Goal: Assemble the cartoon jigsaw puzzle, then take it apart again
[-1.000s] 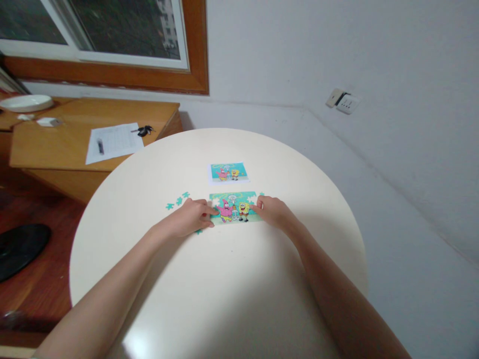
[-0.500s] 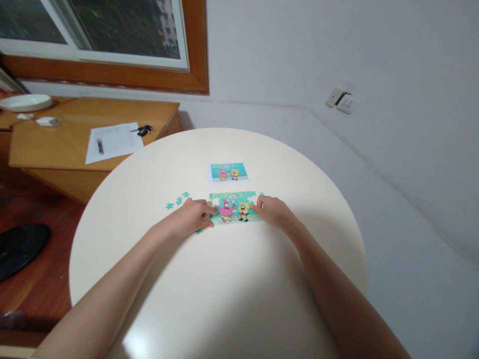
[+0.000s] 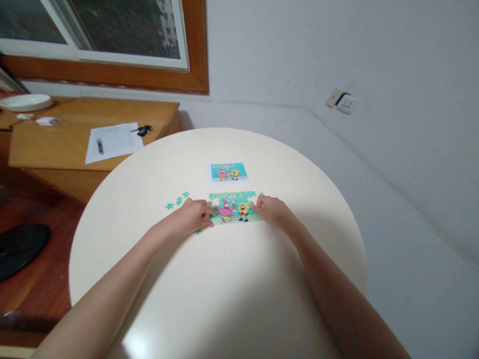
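Note:
A small cartoon jigsaw puzzle (image 3: 234, 207) lies flat on the round cream table (image 3: 224, 279). My left hand (image 3: 192, 218) rests at its left edge, fingers curled, fingertips pressing on the puzzle. My right hand (image 3: 272, 211) rests at its right edge, fingers bent, fingertips on the puzzle. Neither hand lifts anything. Loose teal pieces (image 3: 176, 201) lie just left of my left hand, and one small piece (image 3: 261, 194) shows above my right hand. A reference picture (image 3: 228, 172) of the same cartoon lies beyond the puzzle.
A wooden desk (image 3: 75, 144) stands to the left with a sheet of paper (image 3: 112, 141), a dark key bunch (image 3: 144, 130) and a white plate (image 3: 25, 102). A wall socket (image 3: 343, 102) sits on the right wall. A black round base (image 3: 18, 248) lies on the floor.

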The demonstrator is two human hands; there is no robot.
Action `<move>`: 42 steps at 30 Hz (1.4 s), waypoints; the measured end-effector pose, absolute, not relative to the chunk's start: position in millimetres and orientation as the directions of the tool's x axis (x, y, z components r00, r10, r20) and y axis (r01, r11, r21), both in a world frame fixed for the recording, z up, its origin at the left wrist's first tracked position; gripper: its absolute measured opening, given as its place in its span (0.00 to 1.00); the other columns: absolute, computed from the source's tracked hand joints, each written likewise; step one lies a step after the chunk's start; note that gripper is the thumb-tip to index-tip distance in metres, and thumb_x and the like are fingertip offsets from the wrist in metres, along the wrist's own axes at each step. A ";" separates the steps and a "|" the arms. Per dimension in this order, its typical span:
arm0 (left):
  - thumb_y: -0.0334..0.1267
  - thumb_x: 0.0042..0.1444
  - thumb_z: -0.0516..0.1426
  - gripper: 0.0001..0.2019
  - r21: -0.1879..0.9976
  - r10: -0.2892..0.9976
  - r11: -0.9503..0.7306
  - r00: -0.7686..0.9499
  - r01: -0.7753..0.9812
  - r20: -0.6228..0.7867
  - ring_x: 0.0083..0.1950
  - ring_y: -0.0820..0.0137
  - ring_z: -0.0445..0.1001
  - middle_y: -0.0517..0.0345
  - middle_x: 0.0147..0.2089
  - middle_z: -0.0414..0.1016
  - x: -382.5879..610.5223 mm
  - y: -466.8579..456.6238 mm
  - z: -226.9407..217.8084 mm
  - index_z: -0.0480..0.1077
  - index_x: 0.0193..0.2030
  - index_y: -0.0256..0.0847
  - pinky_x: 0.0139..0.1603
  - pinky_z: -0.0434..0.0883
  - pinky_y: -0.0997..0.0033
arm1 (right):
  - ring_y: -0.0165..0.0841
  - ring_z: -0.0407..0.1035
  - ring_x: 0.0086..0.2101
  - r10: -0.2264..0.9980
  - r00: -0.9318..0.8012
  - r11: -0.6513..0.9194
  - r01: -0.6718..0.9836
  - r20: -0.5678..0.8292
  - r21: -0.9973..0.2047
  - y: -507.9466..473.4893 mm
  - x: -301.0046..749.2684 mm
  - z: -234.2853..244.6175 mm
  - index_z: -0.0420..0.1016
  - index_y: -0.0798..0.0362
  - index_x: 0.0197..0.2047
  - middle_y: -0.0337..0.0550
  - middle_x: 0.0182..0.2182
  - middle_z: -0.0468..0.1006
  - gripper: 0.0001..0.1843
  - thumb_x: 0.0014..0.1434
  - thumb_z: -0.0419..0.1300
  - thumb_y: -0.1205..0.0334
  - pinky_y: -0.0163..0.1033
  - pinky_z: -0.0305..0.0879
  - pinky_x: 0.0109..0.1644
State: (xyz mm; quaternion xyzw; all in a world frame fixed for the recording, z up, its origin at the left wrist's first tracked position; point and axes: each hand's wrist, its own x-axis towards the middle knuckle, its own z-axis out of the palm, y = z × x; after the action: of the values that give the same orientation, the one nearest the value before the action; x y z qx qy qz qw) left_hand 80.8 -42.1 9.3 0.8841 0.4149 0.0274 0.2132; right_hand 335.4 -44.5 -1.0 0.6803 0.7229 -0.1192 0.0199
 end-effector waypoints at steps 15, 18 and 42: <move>0.40 0.52 0.57 0.13 0.399 0.750 -0.563 0.650 0.724 -0.122 0.33 0.70 0.69 0.58 0.33 0.71 80.4 -42.2 8.8 0.74 0.45 0.45 0.42 0.59 0.69 | 0.33 0.70 0.33 0.980 -0.066 0.040 0.989 -0.185 -0.139 -44.5 335.5 -1.9 0.69 0.51 0.31 0.42 0.31 0.77 0.13 0.61 0.51 0.52 0.34 0.50 0.30; 0.39 0.52 0.58 0.13 0.405 0.751 -0.560 0.649 0.723 -0.121 0.34 0.69 0.69 0.58 0.33 0.71 80.2 -42.2 7.9 0.74 0.45 0.44 0.42 0.59 0.70 | 0.33 0.70 0.33 0.982 -0.053 0.031 0.992 -0.182 -0.121 -45.4 334.2 -0.8 0.69 0.51 0.31 0.43 0.31 0.77 0.13 0.60 0.51 0.53 0.34 0.50 0.30; 0.39 0.51 0.58 0.14 0.408 0.772 -0.507 0.611 0.759 -0.176 0.41 0.64 0.70 0.57 0.36 0.74 84.5 -43.8 8.8 0.73 0.46 0.44 0.46 0.54 0.66 | 0.28 0.63 0.26 0.975 -0.182 0.145 0.955 -0.124 -0.260 -62.5 299.1 1.7 0.67 0.51 0.23 0.36 0.23 0.72 0.15 0.57 0.56 0.52 0.32 0.45 0.26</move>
State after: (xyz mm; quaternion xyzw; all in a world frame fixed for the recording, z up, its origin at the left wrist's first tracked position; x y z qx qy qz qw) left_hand 84.5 -43.8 8.8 0.8680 0.4408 0.0143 0.2280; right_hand 299.1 -62.5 1.7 0.6384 0.7558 -0.1409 -0.0369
